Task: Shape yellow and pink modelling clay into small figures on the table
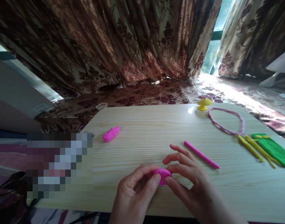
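Note:
A flattened, rounded piece of pink modelling clay (pixel 163 176) is pinched between both hands near the front of the table. My left hand (pixel 138 186) grips its left side with thumb and forefinger. On its right side, my right hand (pixel 188 174) presses it between thumb and forefinger, the other fingers lifted and spread. A pink clay roll (pixel 202 155) lies just beyond my right hand. Farther left rests a pink clay lump (pixel 111 134) with a pointed end.
The light wooden table (pixel 142 124) also bears a yellow clay stand (pixel 203 104), a twisted pink ring (pixel 226 121), yellow clay strips (pixel 258 151) and a green clay slab (pixel 273 151) on the right. A blurred patch covers the left edge. A lamp (pixel 280 63) stands far right.

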### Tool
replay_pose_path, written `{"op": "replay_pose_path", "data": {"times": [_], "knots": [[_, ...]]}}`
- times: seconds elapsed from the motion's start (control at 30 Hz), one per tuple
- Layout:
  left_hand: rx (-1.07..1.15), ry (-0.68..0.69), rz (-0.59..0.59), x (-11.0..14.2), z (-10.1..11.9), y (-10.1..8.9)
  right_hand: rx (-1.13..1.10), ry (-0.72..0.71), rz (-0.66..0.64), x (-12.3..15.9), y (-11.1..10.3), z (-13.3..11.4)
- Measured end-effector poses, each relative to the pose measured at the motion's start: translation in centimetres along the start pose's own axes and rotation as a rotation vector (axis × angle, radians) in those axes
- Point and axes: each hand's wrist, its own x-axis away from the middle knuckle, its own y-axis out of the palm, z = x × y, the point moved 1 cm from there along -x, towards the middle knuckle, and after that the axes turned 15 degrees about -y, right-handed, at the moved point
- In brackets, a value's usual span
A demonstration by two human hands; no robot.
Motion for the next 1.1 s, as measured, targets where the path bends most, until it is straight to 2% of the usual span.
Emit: {"op": "replay_pose_path", "data": {"times": [0.27, 0.4, 0.47, 0.53, 0.63, 0.73, 0.83, 0.97, 1.03, 1.1], "knots": [[0.029, -0.042, 0.019, -0.1, 0.0, 0.0, -0.025, 0.041, 0.034, 0.5, 0.4, 0.3], [0.052, -0.049, -0.054, 0.0, 0.1, 0.4, -0.033, 0.037, 0.029, 0.5, 0.6, 0.1], [0.029, -0.056, -0.051, -0.1, 0.0, 0.3, -0.014, 0.039, 0.007, 0.6, 0.1, 0.2], [0.020, -0.060, -0.005, -0.3, -0.1, 0.0, 0.069, 0.043, 0.009, 0.9, -1.0, 0.8], [0.046, -0.045, 0.037, -1.0, 0.0, -0.3, 0.355, 0.054, 0.040, 1.3, -3.5, 2.9], [0.051, -0.008, 0.024, -1.9, 0.4, -0.2, 0.632, 0.100, -0.035, 1.5, -5.2, 5.4], [0.077, 0.020, -0.014, -2.6, 0.7, 0.3, 0.739, 0.126, -0.130, 1.1, -5.4, 7.0], [0.166, -0.004, -0.051, -3.0, 0.9, 0.6, 0.698, 0.165, -0.152, 0.3, -4.4, 6.5], [0.185, -0.030, -0.060, -3.1, 1.0, 0.4, 0.572, 0.173, -0.113, 0.1, -3.7, 5.2], [0.182, -0.059, -0.090, -3.1, 1.0, 0.2, 0.344, 0.183, -0.072, 0.0, -2.9, 3.6]]}}
